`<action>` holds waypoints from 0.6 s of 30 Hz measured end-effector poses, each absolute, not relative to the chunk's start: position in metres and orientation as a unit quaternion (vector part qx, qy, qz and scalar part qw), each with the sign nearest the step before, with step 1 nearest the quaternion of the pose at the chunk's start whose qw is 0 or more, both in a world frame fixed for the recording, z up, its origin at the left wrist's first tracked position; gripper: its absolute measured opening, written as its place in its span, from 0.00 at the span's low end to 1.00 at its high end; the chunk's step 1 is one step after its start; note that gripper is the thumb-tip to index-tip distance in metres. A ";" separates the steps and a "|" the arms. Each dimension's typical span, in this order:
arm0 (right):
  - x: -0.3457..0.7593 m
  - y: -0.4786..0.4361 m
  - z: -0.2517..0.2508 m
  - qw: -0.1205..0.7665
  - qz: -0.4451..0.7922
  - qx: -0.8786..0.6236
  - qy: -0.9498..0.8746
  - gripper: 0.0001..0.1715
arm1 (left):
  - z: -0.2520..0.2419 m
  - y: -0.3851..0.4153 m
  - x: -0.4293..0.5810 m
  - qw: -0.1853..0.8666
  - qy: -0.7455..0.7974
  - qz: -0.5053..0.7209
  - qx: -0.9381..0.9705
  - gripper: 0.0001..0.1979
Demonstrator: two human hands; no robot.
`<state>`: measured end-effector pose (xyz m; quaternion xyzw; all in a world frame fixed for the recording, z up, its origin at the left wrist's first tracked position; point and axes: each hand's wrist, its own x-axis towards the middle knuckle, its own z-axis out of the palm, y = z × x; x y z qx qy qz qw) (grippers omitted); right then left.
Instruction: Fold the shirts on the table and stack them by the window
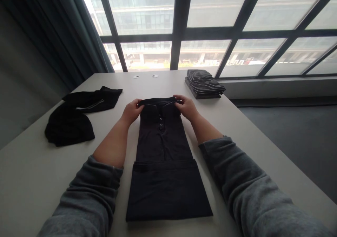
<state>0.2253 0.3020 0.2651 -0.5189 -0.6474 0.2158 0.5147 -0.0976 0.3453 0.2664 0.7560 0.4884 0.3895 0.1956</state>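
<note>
A dark polo shirt (162,144), folded into a long strip, lies on the white table in front of me. Its buttoned placket and collar are at the far end, and its near part is doubled over into a flat panel. My left hand (132,110) pinches the far left corner between thumb and fingers. At the far right corner, my right hand (185,107) grips the cloth the same way. The far edge looks slightly raised between the two hands. Some fingertips are hidden behind the fabric.
On the white table (105,195), a crumpled black garment (71,124) with a pale stripe lies at the left. A folded stack of striped clothing (204,82) sits at the back right. Two round inserts are set near the far edge, before large windows. A dark curtain (60,30) hangs left.
</note>
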 end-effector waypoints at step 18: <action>0.233 0.188 0.288 0.374 0.099 -0.446 -0.807 0.24 | 0.287 0.235 -0.127 0.137 0.360 0.349 0.855 0.11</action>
